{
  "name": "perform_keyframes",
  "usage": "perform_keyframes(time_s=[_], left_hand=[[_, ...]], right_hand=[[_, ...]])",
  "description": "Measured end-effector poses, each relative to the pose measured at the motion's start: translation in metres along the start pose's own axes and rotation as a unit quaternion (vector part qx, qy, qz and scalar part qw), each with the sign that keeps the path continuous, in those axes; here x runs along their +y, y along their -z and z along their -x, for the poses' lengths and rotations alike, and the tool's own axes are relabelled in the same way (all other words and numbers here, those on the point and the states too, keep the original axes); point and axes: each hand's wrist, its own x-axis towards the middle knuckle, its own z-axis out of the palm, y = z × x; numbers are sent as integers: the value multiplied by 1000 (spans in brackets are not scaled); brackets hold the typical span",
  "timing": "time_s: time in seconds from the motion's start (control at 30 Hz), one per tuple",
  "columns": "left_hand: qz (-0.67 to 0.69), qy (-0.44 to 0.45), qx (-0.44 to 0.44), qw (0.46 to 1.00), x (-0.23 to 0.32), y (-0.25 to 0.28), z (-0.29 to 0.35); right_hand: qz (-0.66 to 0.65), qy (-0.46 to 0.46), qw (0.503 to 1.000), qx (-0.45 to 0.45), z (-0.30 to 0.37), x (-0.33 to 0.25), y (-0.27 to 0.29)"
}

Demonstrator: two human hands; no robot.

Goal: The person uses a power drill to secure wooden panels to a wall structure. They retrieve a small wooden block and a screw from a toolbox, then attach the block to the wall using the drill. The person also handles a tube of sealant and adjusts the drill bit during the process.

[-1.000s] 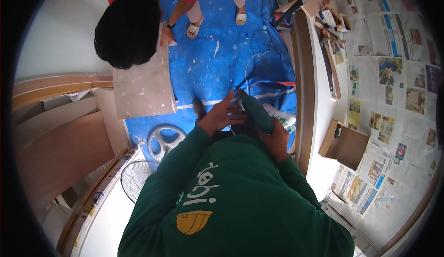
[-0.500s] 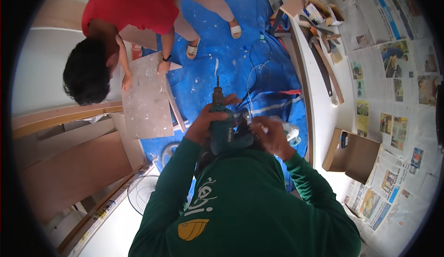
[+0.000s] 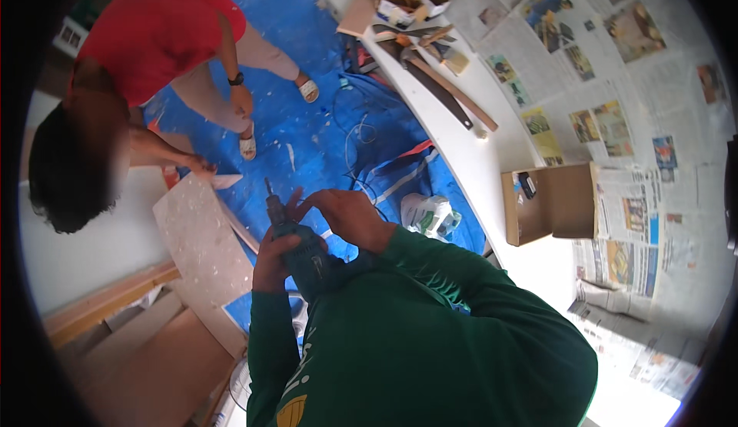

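A teal power drill (image 3: pixel 309 267) with a bit in its chuck (image 3: pixel 275 210) is held close to my body, its bit pointing away from me. My left hand (image 3: pixel 270 259) is wrapped round the drill's body, with the thumb across its top. My right hand (image 3: pixel 350 215) is at the chuck end, its fingers bent and closed against the drill just behind the chuck. The fingertips are partly blurred. The drill's handle is mostly hidden by my right arm and sleeve.
A person in a red shirt (image 3: pixel 161 31) bends over a speckled board (image 3: pixel 201 235) at the left. On the right, a white bench (image 3: pixel 492 131) carries saws, a hammer (image 3: pixel 446 89) and an open cardboard box (image 3: pixel 550 204). A blue tarp (image 3: pixel 307 139) covers the floor.
My right hand has moved from beside the drill's rear to its chuck end. The view has turned, and the drill now tilts left. The other person has one hand off the board.
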Motion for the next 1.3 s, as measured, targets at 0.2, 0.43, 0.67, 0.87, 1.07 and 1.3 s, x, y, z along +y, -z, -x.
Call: perform_keyframes(time_s=[0.2, 0.43, 0.67, 0.87, 1.07, 1.3], left_hand=[[135, 32, 27, 990, -18, -2, -14], [123, 99, 79, 984, -39, -1, -19], [126, 102, 58, 985, -48, -11, -31], [147, 82, 77, 983, -53, -17, -35], [149, 47, 97, 983, -41, -9, -30], [189, -21, 9, 982, -20, 3, 10]], right_hand=[[203, -388, 894, 92, 88, 158, 19], [197, -503, 800, 263, 212, 298, 113], [210, -581, 764, 187, 199, 332, 141], [194, -486, 818, 240, 194, 269, 125], [-230, -246, 930, -148, 126, 76, 67], [-174, -19, 962, -212, 107, 57, 57]])
